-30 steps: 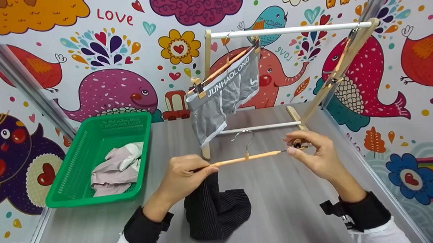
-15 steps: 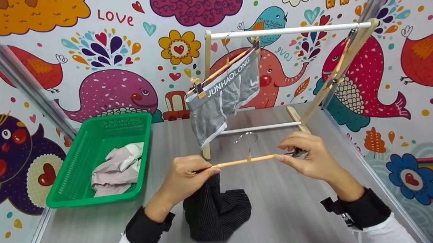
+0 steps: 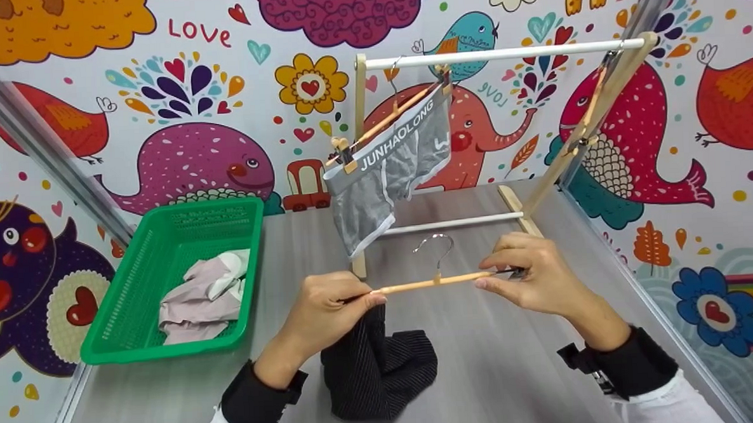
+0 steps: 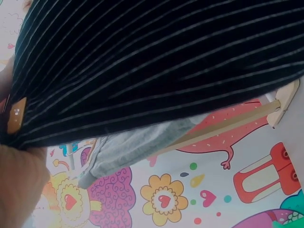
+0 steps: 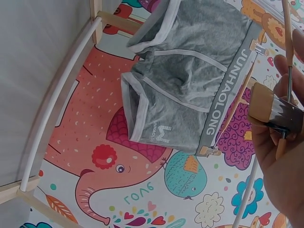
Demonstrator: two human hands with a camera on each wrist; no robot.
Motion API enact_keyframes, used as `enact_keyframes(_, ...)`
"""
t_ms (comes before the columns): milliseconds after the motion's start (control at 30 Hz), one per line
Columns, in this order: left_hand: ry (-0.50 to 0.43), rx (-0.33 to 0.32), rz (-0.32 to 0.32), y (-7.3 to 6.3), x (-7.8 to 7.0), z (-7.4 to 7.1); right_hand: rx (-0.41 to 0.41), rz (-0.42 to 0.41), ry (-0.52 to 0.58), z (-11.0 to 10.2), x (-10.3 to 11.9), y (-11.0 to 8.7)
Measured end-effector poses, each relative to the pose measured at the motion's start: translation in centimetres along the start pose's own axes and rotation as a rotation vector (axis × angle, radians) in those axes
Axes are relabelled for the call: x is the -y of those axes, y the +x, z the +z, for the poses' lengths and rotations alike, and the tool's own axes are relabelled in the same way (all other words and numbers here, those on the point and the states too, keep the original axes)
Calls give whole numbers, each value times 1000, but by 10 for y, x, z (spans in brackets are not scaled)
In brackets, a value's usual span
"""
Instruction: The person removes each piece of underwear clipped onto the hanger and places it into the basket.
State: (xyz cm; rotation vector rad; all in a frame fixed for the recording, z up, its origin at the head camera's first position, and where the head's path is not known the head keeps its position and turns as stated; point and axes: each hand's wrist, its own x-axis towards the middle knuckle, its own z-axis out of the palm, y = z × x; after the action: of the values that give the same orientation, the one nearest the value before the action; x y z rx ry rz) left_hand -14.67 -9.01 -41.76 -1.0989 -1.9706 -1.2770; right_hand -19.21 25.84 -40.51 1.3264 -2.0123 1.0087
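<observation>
A wooden clip hanger (image 3: 411,287) with a metal hook is held level between both hands in the head view. My left hand (image 3: 330,309) grips its left end, where a black garment with thin pale stripes (image 3: 380,370) hangs down. In the left wrist view a wooden clip (image 4: 17,115) bites the garment's edge beside the thumb. My right hand (image 3: 531,271) pinches the hanger's right end, thumb and fingers around the clip there. That clip (image 5: 273,107) shows in the right wrist view with no cloth in it.
Behind the hands stands a rack with a white top rail (image 3: 503,53). Grey boxer briefs (image 3: 393,166) hang from it on a clip hanger, and a bare hanger (image 3: 594,106) hangs at its right end. A green basket (image 3: 96,338) with pale pink cloth (image 3: 202,295) stands left.
My right hand has shifted slightly left and down, and its fingers now cover most of the right clip. The hanger's hook has drifted a little right and down.
</observation>
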Motion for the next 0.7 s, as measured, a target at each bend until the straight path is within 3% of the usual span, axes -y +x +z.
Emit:
enact_keyframes(233, -6, -7, 16, 0, -3, 0, 26, -3, -23, 0, -1, -2)
enact_keyframes(500, -15, 7, -12, 0, -7, 0, 38, 66, 54, -3, 4, -7)
enact_keyframes(700, -56, -10, -82, -1, -7, -3, -1, 9, 59, -4, 3, -6)
